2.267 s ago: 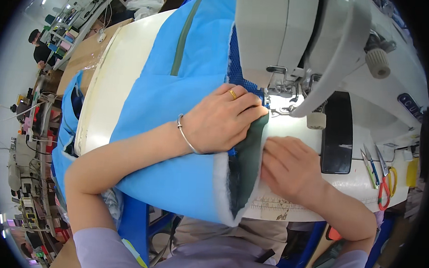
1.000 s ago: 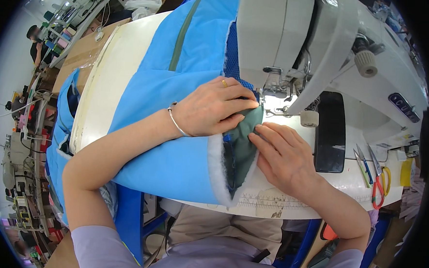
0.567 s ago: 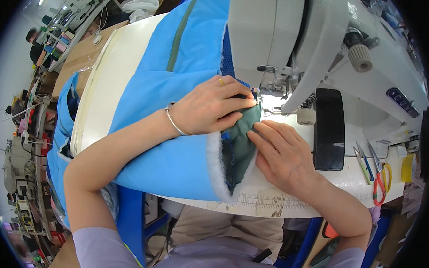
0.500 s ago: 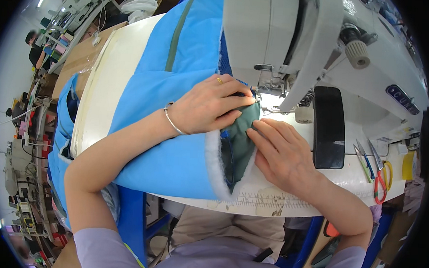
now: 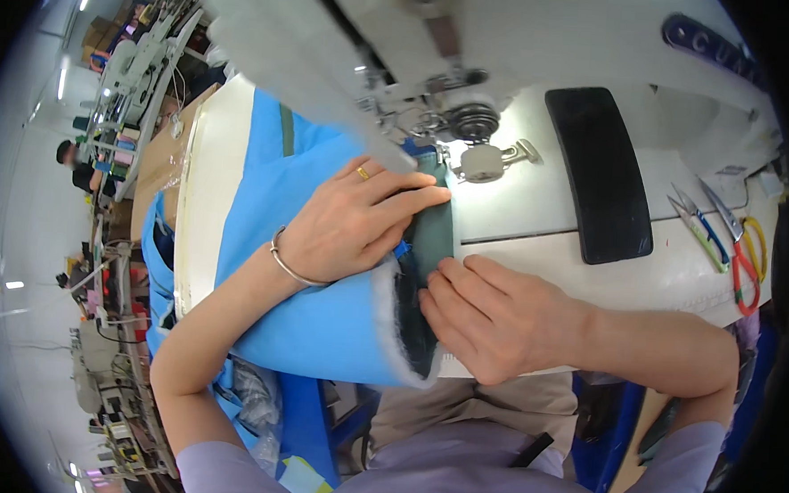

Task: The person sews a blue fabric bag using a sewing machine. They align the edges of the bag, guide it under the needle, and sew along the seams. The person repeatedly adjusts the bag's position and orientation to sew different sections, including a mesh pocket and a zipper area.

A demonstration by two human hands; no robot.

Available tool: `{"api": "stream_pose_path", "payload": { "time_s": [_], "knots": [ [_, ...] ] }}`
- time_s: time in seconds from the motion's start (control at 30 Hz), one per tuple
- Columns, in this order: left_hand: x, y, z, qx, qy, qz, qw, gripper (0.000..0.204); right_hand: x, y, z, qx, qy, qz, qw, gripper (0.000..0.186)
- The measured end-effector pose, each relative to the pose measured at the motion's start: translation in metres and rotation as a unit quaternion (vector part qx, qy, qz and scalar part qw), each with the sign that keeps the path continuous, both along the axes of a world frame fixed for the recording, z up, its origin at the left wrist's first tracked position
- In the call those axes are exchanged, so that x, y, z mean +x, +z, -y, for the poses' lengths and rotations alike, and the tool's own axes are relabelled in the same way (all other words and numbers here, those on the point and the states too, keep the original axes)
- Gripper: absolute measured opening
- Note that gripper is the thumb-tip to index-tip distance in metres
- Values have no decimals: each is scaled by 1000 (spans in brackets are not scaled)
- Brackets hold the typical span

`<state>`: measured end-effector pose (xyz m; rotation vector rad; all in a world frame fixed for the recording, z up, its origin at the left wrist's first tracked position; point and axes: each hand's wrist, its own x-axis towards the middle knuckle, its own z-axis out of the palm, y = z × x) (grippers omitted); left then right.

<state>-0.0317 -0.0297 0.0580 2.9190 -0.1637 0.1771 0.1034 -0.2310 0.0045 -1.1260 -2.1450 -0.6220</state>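
Note:
A bright blue padded fabric piece [image 5: 318, 336] with a fluffy white edge lies folded on the sewing table, its dark green fabric strip [image 5: 432, 235] running up to the sewing machine [image 5: 333, 47]. My left hand [image 5: 356, 218], with a ring and a bracelet, presses down over the blue and green layers just in front of the needle area, fingers bent and close together. The machine head partly covers the stitching spot. Nearer to me, my right hand [image 5: 502, 315] pinches the green strip's right edge, fingers curled and thumb hidden.
A black curved pad [image 5: 599, 177] lies on the machine bed to the right. Beyond it are red-and-yellow-handled scissors [image 5: 742, 256] and small snips [image 5: 703, 231]. Blue fabric [image 5: 157, 261] hangs at the table's left side. A person [image 5: 82, 168] sits in the far left background.
My view has shifted, with the machine head now looming over the seam. My right hand has slid down along the green edge, and its fingers have curled in more. The left hand keeps pressing the fabric.

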Motion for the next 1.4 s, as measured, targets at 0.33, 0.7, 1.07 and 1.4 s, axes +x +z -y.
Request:
{"api": "stream_pose_path", "payload": {
  "time_s": [0.33,0.7,1.07,1.4],
  "knots": [
    [9,0,3,55,-10,-14,998,49,-2,1,8,-3,-38,-24,999,26],
    [8,1,0,40,0,24,999,32,20,-17,-17,-69,-163,-83,981,23],
    [19,10,13,100,-58,7,993,34,8,-16,-12,-61,-12,-82,995,8],
    [33,5,20,78,-132,-98,983,22,9,-6,-1,-65,80,-23,994,12]
  ]
}}
